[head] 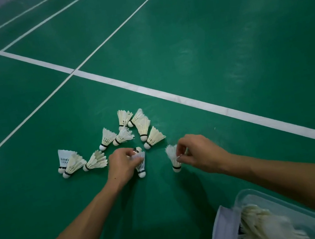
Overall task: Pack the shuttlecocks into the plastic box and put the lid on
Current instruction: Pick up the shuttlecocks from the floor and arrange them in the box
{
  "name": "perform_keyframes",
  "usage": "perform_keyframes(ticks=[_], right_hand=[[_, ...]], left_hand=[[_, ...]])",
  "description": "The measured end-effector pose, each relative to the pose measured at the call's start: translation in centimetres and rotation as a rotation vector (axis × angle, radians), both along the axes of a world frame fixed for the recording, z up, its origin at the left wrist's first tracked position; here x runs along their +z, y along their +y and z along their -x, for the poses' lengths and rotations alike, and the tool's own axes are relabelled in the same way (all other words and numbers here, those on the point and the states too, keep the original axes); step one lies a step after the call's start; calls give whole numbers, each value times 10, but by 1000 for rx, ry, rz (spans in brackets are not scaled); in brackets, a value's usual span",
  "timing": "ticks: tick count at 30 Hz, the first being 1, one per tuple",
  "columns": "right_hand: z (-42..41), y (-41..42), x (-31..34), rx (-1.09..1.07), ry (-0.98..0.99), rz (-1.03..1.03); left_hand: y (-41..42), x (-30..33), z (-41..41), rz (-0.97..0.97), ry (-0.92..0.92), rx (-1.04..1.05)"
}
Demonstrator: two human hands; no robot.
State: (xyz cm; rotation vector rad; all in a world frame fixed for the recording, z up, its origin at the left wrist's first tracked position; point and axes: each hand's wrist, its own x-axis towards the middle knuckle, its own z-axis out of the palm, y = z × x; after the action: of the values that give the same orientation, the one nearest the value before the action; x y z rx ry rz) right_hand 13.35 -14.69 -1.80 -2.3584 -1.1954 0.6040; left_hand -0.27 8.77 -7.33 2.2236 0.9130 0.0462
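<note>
Loose shuttlecocks lie on the court floor ahead, left of centre; the plastic box, holding more, sits at near right beside the right arm.

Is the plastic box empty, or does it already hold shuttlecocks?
Partly filled. The plastic box at lower right shows a blurred heap of white shuttlecocks inside, and no lid covers them.

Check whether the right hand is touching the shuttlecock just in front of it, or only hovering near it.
Touching. The head view shows the right hand with its fingers pinching the feather skirt of the shuttlecock, cork end pointing toward the camera.
</note>
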Motion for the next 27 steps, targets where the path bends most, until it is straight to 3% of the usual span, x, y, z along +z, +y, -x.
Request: perform_keyframes(ticks=[6,15,20,27], right_hand=[[12,-81,45,-221,50,-106],[80,-219,103,-523,-55,-235],[134,-279,98,-732,-111,-241],[170,-295,53,-813,-152,-253]], left_hand=[[-59,51,20,62,-119,-180],[-175,155,48,189,-277,-497],[-229,159,53,177,-319,-616],[-269,132,47,53,-283,-752]])
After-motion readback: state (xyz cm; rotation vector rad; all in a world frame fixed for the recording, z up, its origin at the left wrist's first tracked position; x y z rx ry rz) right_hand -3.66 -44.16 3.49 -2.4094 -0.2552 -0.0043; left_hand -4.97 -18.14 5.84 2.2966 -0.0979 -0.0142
